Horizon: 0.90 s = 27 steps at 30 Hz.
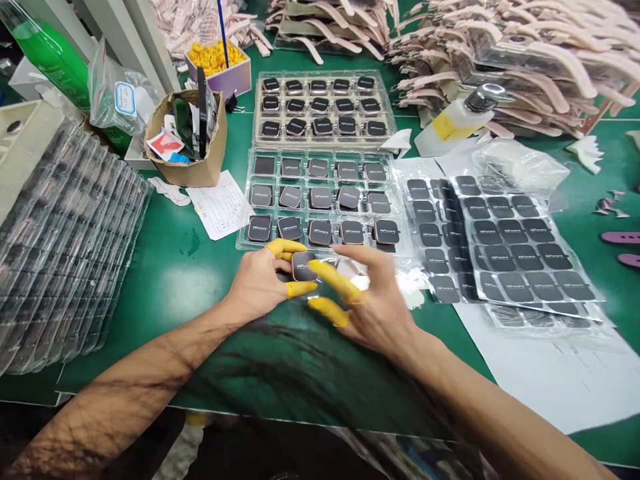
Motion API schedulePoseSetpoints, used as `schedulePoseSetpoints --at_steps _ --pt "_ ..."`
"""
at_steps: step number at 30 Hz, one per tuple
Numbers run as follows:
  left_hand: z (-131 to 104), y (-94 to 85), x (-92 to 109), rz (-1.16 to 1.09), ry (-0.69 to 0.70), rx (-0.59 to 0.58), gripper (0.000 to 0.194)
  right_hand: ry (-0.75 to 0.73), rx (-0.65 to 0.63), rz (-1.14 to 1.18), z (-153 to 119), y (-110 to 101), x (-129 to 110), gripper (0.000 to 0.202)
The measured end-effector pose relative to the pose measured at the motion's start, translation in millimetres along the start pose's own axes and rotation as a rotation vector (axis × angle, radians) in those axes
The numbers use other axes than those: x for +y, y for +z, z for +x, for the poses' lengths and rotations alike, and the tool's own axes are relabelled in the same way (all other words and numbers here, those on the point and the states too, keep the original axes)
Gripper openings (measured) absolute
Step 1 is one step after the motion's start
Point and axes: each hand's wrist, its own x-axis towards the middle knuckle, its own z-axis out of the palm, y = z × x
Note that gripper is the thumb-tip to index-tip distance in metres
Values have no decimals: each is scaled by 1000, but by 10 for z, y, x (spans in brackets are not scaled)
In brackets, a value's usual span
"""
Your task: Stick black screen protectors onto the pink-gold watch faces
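Observation:
Yellow finger cots cover some fingertips of both hands. My left hand (pixel 265 277) grips a square black device (pixel 302 266) with rounded corners and pale lettering, just below the near tray. My right hand (pixel 367 293) is at the device's right side, slightly blurred, thumb and fingers apart; I cannot tell whether a fingertip touches it. Beyond the hands lies a clear tray (pixel 243 200) with rows of similar black squares, some tilted in their pockets. Behind it is a second tray (pixel 256 137) of such pieces. Sheets of black square stickers (pixel 524 257) lie to the right.
Stacked clear trays (pixel 65 247) rise at the left. A cardboard box (pixel 200 167) of odds and ends, a yellow-filled box (pixel 237 79), and a bottle (pixel 450 127) stand farther back. Pink straps (pixel 520 73) are piled at the back right. White paper (pixel 545 373) lies at the right.

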Motion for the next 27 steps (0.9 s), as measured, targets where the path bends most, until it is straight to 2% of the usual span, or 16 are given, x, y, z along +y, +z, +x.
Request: schedulePoseSetpoints --at_steps 2,5,7,8,10,12,14,15,16,18,20,22,27 --pt "2 13 -11 -58 -1 -2 54 -119 -79 -127 -1 25 7 45" --pt "-37 43 -28 -182 -37 33 60 -71 35 -330 -7 47 -28 55" --pt "-73 11 -25 -285 -39 76 68 -63 111 -290 -38 64 -65 54" --pt "-73 -36 -12 -325 -14 99 70 -101 91 -227 -59 81 -84 53" --pt "14 -200 55 -318 79 123 71 -206 -45 -116 -94 135 -118 52" --pt "259 -432 190 -107 196 161 67 -276 -191 -89 -109 196 -138 51" --pt "644 -669 375 306 284 291 62 -311 -252 -102 -104 240 -142 50" --pt "859 -768 468 524 253 327 63 -318 -260 -105 -98 252 -140 50" --pt "1066 -846 548 698 168 310 66 -322 -265 -102 -91 258 -135 50" --pt "1398 -936 647 775 73 255 63 -324 -259 -85 -83 264 -122 51" --pt "1577 -950 658 804 -3 219 53 -321 -234 -60 -82 272 -107 51" --pt "1636 -914 615 849 -46 242 43 -320 -206 -45 -90 289 -95 51" --pt "1663 -729 603 997 -104 443 37 -338 -167 -85 -105 318 -116 49"
